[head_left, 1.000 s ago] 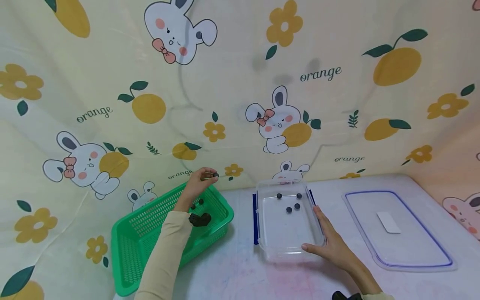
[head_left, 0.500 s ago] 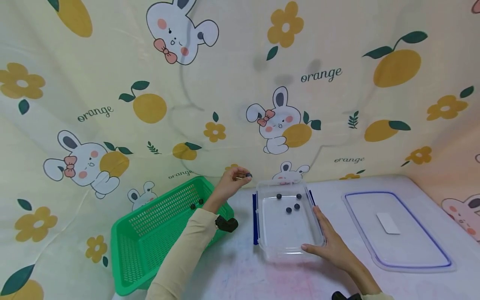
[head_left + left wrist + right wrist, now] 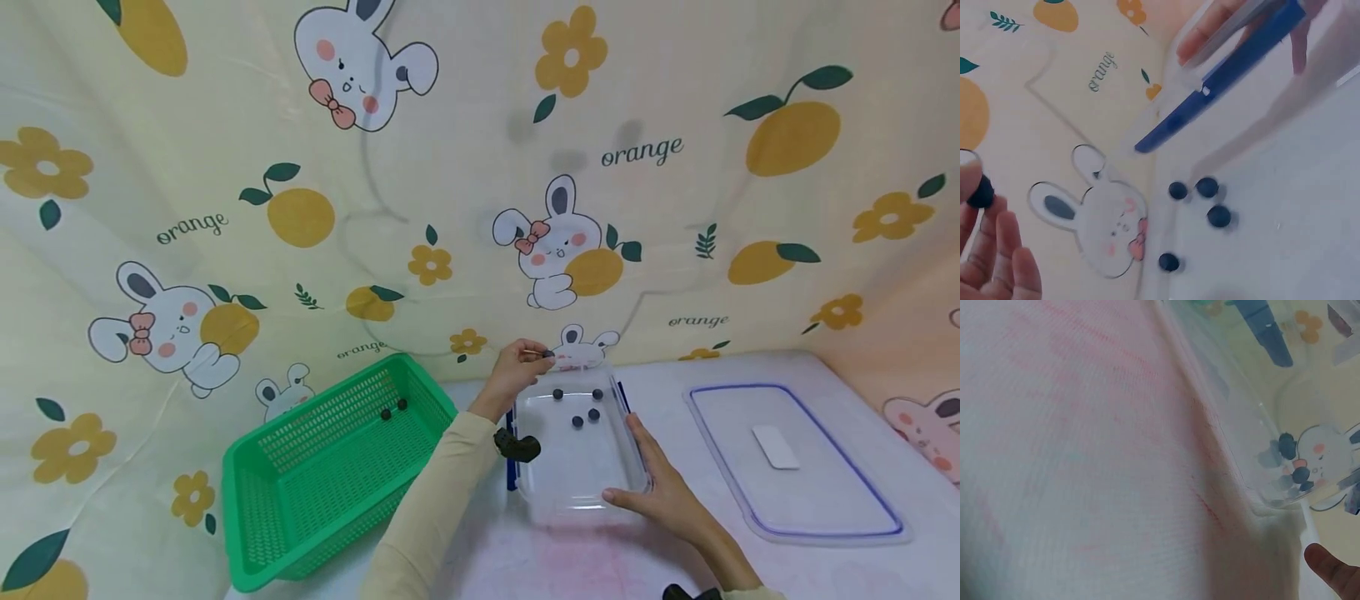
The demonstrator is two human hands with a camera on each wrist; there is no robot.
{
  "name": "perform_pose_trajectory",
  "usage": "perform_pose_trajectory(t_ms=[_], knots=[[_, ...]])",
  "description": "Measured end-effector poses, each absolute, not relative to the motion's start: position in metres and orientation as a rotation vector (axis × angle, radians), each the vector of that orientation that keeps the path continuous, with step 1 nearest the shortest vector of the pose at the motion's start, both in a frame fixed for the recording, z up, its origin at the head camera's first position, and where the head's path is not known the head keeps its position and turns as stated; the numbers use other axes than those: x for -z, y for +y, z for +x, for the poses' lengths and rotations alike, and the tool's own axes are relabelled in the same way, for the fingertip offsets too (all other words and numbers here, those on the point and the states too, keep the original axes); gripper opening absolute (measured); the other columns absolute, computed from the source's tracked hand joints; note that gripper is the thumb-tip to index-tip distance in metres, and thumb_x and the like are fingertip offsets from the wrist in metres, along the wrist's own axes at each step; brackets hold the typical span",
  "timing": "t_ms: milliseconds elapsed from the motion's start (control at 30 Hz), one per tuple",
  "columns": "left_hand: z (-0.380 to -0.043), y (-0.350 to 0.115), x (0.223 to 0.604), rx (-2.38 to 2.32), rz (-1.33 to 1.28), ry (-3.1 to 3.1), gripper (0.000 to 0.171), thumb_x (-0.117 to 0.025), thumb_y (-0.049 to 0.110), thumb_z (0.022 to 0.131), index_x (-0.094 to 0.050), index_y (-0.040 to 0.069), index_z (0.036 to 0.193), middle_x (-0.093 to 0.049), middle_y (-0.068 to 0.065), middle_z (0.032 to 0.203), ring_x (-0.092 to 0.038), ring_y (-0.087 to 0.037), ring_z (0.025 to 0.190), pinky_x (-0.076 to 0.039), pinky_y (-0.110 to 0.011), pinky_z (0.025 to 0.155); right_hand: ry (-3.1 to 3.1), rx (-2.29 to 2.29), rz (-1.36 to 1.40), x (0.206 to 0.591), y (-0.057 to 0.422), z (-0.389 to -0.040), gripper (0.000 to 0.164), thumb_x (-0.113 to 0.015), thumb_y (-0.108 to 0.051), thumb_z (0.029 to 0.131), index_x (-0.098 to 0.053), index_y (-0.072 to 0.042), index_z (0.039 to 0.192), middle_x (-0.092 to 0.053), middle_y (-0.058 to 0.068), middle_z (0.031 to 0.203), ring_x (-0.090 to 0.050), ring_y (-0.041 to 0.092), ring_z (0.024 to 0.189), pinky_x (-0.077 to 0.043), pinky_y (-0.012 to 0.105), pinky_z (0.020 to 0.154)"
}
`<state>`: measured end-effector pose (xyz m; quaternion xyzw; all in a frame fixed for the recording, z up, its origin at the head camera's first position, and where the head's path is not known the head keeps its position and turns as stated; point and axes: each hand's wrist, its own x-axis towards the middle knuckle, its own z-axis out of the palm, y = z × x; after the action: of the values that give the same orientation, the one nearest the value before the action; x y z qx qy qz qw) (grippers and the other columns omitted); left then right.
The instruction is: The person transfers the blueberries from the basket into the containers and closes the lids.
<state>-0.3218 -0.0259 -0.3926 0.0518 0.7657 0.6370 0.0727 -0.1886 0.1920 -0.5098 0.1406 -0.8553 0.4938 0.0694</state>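
My left hand [image 3: 516, 373] pinches a small dark ball [image 3: 549, 355], much like a blueberry, between thumb and fingertips. It is above the far left part of a clear plastic box [image 3: 555, 475] with blue side latches. Several like balls [image 3: 1219, 216] lie on the box floor toward its far end. At the near right corner, my right hand [image 3: 671, 492] holds the box, thumb at the near rim and fingers along the right side. The thumb [image 3: 1330, 567] shows in the right wrist view, where the other fingers are out of frame.
A green slotted basket [image 3: 255, 517] stands at the left with two dark balls [image 3: 393, 409] inside. Flat on the table at the right lies a clear lid [image 3: 817, 500] with a blue seal and a white label. A printed curtain [image 3: 450, 167] hangs close behind.
My left hand has carried the dark ball rightward from above the green basket to over the clear box. My right hand and the box have stayed in place.
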Motion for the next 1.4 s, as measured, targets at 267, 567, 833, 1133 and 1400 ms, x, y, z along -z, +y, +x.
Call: perform_pose_trajectory(t_ms=[267,567,833,1133,1400], knots=[[-0.325,0.005,0.418,-2.041,-0.091,2.324,0.017,-0.073,0.008,0.086,-0.063,0.006,0.099,-0.065,-0.002,0.086,-0.063,-0.021,0.079,-0.045,-0.025,0.060,-2.587,-1.449,0.402,0.513,0.191,-0.191,0.114,-0.082,-0.028,0.075,-0.005,-0.016,0.157,-0.007,0.020,0.159,-0.018,0.048,0.136,-0.024,0.073,0.096],[-0.324,0.035,0.443,-2.235,-0.400,2.227,0.012,-0.070,0.000,0.084,-0.063,0.005,0.092,-0.060,-0.002,0.074,-0.059,-0.018,0.065,-0.038,-0.020,0.048,-2.515,-1.482,0.459,0.517,0.194,-0.192,0.114,-0.084,-0.023,0.073,-0.007,-0.019,0.157,-0.008,0.018,0.159,-0.015,0.044,0.138,-0.022,0.069,0.098],[-0.325,0.047,0.466,-2.298,-0.504,2.185,0.012,-0.072,-0.001,0.082,-0.065,0.003,0.091,-0.061,-0.003,0.075,-0.064,-0.025,0.070,-0.039,-0.023,0.051,-2.519,-1.482,0.475,0.516,0.193,-0.192,0.113,-0.083,-0.025,0.074,-0.007,-0.016,0.157,-0.007,0.017,0.160,-0.015,0.044,0.138,-0.023,0.069,0.097],[-0.320,0.051,0.481,-2.101,-0.556,2.412,0.016,-0.075,-0.004,0.079,-0.063,-0.001,0.089,-0.058,-0.003,0.078,-0.057,-0.016,0.074,-0.052,-0.032,0.071,-2.533,-1.500,0.467,0.516,0.192,-0.192,0.113,-0.083,-0.027,0.075,-0.006,-0.014,0.157,-0.005,0.017,0.160,-0.013,0.044,0.139,-0.021,0.070,0.097],[-0.313,0.047,0.481,-1.778,-0.581,2.668,0.015,-0.080,0.000,0.074,-0.068,0.001,0.083,-0.061,-0.003,0.073,-0.059,-0.019,0.074,-0.049,-0.035,0.070,-2.525,-1.504,0.472,0.518,0.193,-0.194,0.113,-0.083,-0.027,0.074,-0.007,-0.014,0.157,-0.006,0.017,0.160,-0.012,0.042,0.139,-0.020,0.069,0.098]])
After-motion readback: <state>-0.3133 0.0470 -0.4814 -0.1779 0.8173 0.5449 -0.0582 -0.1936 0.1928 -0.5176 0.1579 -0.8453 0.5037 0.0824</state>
